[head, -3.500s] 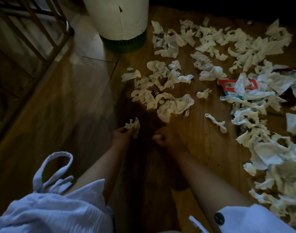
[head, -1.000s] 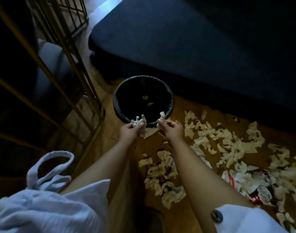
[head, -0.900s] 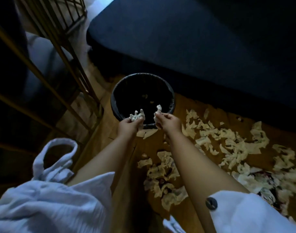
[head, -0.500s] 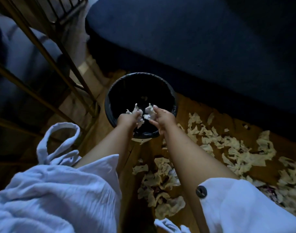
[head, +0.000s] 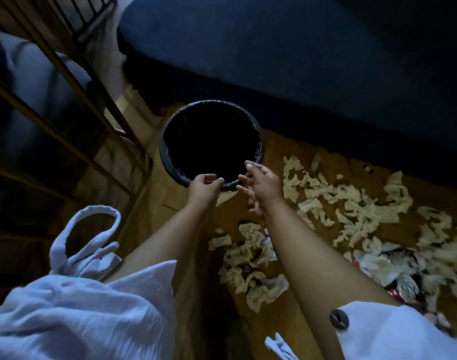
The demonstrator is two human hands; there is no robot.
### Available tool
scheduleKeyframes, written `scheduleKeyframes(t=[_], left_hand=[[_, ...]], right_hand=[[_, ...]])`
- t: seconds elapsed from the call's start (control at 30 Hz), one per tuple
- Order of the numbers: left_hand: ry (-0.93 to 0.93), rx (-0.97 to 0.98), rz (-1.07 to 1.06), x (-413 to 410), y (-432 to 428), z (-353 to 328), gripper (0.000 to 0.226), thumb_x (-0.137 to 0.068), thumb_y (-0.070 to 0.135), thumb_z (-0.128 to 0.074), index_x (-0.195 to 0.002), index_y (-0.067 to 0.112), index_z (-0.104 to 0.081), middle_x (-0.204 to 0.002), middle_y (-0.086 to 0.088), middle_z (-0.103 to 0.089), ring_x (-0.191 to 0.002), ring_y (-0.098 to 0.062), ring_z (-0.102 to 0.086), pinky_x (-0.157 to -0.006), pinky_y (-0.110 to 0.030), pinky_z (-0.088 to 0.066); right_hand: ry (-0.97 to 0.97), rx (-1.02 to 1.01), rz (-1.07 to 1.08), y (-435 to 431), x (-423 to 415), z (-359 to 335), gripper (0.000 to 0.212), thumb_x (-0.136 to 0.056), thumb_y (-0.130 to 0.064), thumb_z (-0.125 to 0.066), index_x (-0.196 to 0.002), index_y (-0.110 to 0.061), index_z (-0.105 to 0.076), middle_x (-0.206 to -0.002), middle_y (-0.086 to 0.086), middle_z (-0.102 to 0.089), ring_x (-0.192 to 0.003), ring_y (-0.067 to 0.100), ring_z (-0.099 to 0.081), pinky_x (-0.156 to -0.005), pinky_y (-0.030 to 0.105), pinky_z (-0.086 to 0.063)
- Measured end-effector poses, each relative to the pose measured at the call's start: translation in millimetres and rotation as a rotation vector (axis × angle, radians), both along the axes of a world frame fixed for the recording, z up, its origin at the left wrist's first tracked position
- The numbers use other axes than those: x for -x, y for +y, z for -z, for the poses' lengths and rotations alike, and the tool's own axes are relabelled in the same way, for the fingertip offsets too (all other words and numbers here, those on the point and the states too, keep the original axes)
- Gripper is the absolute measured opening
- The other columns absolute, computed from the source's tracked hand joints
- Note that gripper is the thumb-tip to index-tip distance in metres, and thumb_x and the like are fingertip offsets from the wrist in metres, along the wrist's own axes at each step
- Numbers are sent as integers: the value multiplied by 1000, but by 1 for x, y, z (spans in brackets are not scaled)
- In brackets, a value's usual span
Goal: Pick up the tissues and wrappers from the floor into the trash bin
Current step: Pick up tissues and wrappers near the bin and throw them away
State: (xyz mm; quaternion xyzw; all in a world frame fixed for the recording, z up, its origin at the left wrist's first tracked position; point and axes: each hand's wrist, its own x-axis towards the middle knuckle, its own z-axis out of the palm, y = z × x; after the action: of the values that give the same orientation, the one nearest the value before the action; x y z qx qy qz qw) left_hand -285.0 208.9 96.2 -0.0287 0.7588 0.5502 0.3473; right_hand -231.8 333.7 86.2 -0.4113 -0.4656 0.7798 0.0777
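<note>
Right now both our hands sit at the near rim of the trash bin [head: 167,162], and neither carries anything we can see: the left hand [head: 202,189] has its grip loosely curled w/ thumb and fingers almost meeting but nothing between them, while the right hand [head: 261,187] has its grip spread wide, fingers splayed. So we judge this as the end of a drop, w/ the next grab to come. Inside the bin it's too dark to tell what lies there. Most of the work is left: tissues [head: 250,258] lie in a clump on the floor [head: 282,323] just below our forearms, many more are scattered to the right, and a red-and-dark wrapper [head: 404,289] sits half buried among them near the right edge. To do the next step well, we'd go for the nearest clump first, bunch several pcs per hand rather than single scraps, squeeze them tight so none trail, and let go only once both hands are fully over the opening, not at the rim.
</note>
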Motion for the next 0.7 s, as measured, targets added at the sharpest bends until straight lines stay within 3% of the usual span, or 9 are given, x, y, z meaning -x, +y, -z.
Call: scheduleKeyframes(t=[0.07,0.2,0.33,0.4,0.53,0.63,0.7], left_hand=[[-8,-4,52,-26,-9,-2,34,-94,16,-51,-127,7,-49,-117,-12,-59,-109,-26,-58,-94,-39,-49],[-88,12,138,-74,-26,8,31,-93,17,-52,-123,13,-52,-121,-9,-58,-111,-23,-58,-95,-40,-50],[-139,41,232,-112,-30,49,32,-92,18,-54,-124,14,-51,-123,-8,-57,-112,-22,-58,-98,-42,-49],[-126,65,250,-129,-26,83,35,-92,17,-53,-126,13,-50,-124,-8,-56,-114,-23,-57,-98,-43,-49],[-87,101,210,-158,-10,171,38,-93,20,-52,-131,13,-48,-128,-9,-56,-116,-24,-56,-98,-43,-49],[61,146,171,-179,3,234,35,-96,26,-47,-127,11,-51,-126,-9,-57,-117,-26,-54,-99,-38,-46],[160,140,207,-186,6,265,31,-96,24,-47,-121,7,-54,-124,-13,-57,-117,-29,-53,-95,-33,-44]], right_hand=[[-11,-21,30,-11,-29,-1,12,-95,-16,-49,-100,-16,-60,-109,10,-59,-98,20,-60,-78,32,-53],[-101,-45,56,-31,-87,10,22,-95,-16,-49,-113,-7,-59,-109,12,-61,-98,22,-59,-76,31,-52],[-190,-51,30,-40,-137,60,21,-94,-16,-51,-111,-9,-61,-94,4,-64,-84,14,-61,-70,26,-51],[-259,-105,-27,-39,-158,98,20,-94,-16,-52,-110,-11,-62,-96,4,-63,-84,14,-60,-68,25,-51],[-379,-340,-126,-20,-188,184,23,-91,-15,-56,-111,-6,-64,-91,-2,-60,-94,21,-57,-77,32,-51],[-366,-543,-251,0,-212,244,24,-90,-11,-58,-111,-3,-64,-101,5,-62,-92,16,-55,-70,19,-47],[-373,-693,-368,9,-229,272,23,-87,-10,-60,-109,-2,-66,-101,7,-64,-91,15,-58,-73,22,-51]])
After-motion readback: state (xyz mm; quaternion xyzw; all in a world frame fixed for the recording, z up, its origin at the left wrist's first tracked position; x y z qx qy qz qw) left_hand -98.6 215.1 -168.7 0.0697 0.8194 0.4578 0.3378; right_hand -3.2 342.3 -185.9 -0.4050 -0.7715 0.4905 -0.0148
